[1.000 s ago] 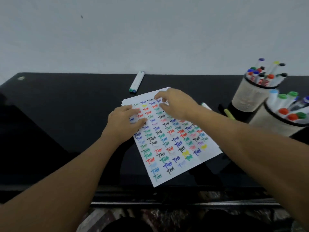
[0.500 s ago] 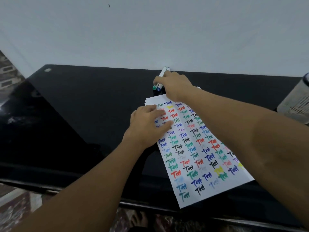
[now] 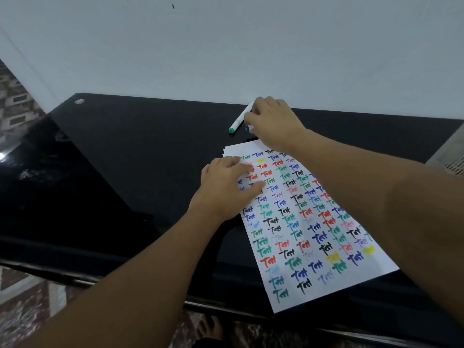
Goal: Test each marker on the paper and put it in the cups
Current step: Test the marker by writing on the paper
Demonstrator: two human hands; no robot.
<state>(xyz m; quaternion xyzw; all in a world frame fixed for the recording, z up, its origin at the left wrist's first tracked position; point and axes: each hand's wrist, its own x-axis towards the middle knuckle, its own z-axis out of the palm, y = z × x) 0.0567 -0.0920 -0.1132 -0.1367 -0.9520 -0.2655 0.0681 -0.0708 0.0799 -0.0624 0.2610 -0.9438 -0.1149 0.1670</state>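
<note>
Right hand (image 3: 273,121) fingers curled over white green-capped marker (image 3: 240,119), cap poking out at 8 o'clock. Left hand (image 3: 227,187) fingers together, flat on scribbled white paper (image 3: 301,222).

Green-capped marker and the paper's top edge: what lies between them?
Head view: only bare black table between the green-capped marker and the paper. The right hand covers the stretch just beside it.

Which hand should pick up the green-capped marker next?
Right. The right hand is already at the green-capped marker beyond the paper, fingers over its far end. The left hand presses the sheet flat.
</note>
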